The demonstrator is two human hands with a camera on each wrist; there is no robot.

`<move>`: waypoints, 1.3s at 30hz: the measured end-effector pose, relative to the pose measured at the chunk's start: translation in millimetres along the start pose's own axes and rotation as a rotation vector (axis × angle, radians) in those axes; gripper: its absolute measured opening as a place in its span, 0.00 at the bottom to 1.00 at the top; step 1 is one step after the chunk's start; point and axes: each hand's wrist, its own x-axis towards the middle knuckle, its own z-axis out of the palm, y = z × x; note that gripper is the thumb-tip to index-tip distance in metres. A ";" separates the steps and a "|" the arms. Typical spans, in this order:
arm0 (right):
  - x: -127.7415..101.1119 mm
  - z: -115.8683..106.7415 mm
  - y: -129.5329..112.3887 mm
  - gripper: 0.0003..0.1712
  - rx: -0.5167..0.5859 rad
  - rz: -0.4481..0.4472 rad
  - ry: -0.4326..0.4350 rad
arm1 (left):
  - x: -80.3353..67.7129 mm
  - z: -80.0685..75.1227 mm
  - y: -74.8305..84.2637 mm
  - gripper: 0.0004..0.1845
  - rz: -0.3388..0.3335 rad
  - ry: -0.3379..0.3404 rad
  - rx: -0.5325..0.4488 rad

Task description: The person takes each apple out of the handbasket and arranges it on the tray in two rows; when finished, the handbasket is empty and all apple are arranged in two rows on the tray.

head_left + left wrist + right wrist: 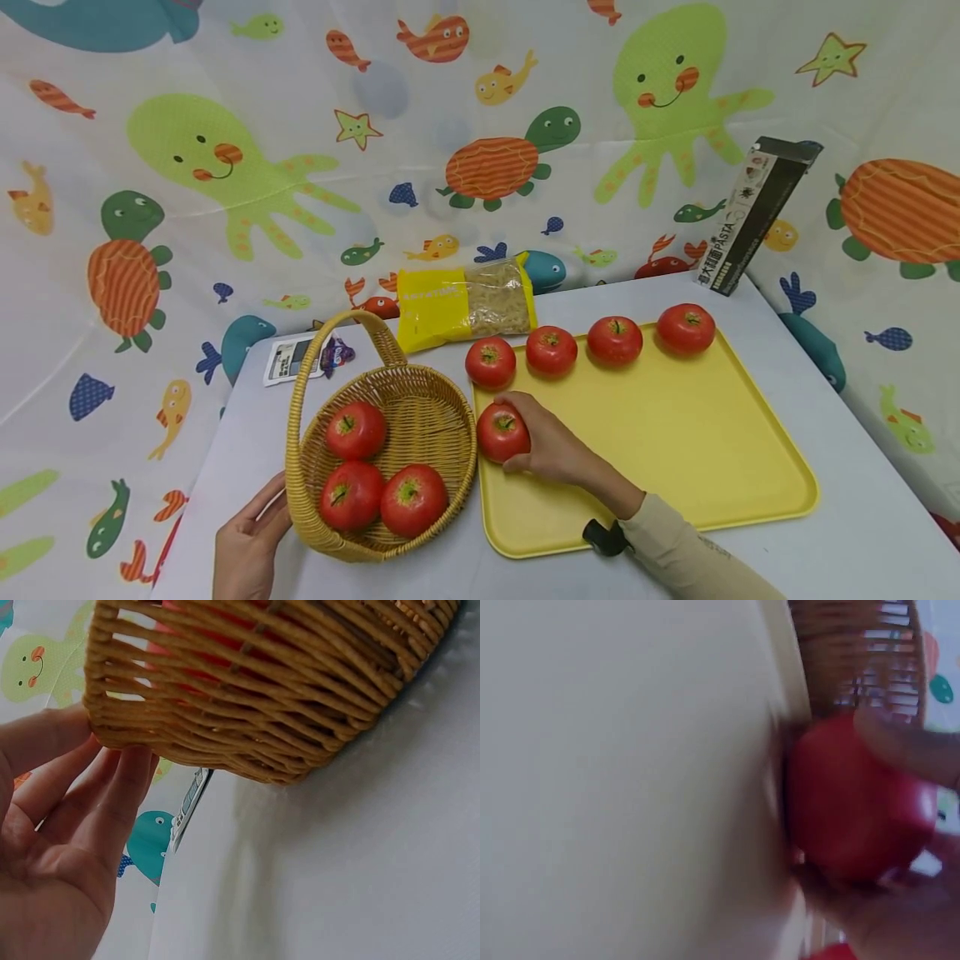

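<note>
My right hand [543,446] grips a red tomato [502,432] at the left edge of the yellow tray [675,442]; in the right wrist view the same tomato [855,802] shows blurred between my fingers [907,746]. Several more tomatoes [551,349] stand in a row along the tray's far edge. A wicker basket [431,417] left of the tray holds three tomatoes [355,430]. My left hand [247,542] rests with straight fingers [112,795] against the basket's outer wall [262,712].
A yellow bag of pasta [465,304] lies behind the basket. A black pasta box [753,217] leans on the patterned backdrop at the back right. A small white packet [288,360] lies at the table's back left. The table's left edge is near my left hand.
</note>
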 end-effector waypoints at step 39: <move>166.4 67.1 -96.8 0.44 -0.029 -0.009 -0.397 | -2.5 -2.7 1.8 0.36 -0.026 -0.027 0.095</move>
